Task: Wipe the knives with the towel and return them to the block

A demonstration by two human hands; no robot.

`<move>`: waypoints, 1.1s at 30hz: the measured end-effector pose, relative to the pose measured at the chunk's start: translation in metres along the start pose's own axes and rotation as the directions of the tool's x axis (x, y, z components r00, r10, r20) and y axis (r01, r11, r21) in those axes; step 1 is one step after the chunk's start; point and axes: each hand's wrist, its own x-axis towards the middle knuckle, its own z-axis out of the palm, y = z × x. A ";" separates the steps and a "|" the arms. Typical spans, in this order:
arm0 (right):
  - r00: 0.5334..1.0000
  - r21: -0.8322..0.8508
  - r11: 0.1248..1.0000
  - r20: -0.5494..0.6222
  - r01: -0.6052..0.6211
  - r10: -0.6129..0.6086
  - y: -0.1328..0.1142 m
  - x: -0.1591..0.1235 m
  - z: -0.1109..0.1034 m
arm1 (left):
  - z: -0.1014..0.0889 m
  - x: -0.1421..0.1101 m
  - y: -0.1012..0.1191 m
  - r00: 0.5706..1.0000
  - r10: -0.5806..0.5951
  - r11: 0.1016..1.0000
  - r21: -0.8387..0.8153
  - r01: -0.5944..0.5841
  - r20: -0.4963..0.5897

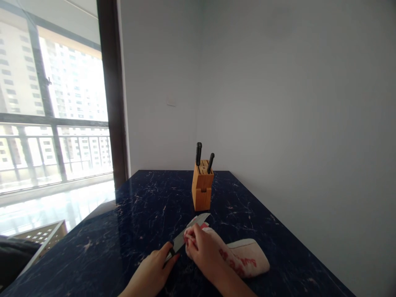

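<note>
Steel knife (pixel 180 241) sits clamped in the left hand (pixel 151 274), right hand (pixel 202 251) pinching cloth (pixel 246 258) on its blade.

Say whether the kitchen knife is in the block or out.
The kitchen knife is out: the left hand grips it in front of the wooden knife block.

My left hand (pixel 151 272) grips a black-handled steel knife (pixel 182 239); my right hand (pixel 201 251) pinches a white red-lettered cloth (pixel 244 258) on the blade; a pale wooden knife block (pixel 202 185) stands beyond.
</note>
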 end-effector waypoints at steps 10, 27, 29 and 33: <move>0.980 -0.135 0.980 -0.152 -0.147 0.126 0.007 0.011 -0.014 | -0.001 -0.001 0.007 1.000 -0.026 0.992 0.128 0.023 0.016; 1.000 -0.058 0.998 0.017 -0.025 0.026 -0.010 0.002 0.000 | -0.002 -0.003 0.010 1.000 0.008 0.993 0.119 -0.009 0.008; 0.996 -0.023 0.999 0.080 0.032 -0.030 -0.016 -0.001 0.004 | -0.002 -0.003 0.009 1.000 0.013 0.993 0.116 -0.014 0.009; 0.998 0.001 1.000 0.066 0.020 -0.020 -0.020 -0.003 0.010 | -0.003 -0.002 0.010 1.000 0.002 0.992 0.128 -0.003 0.009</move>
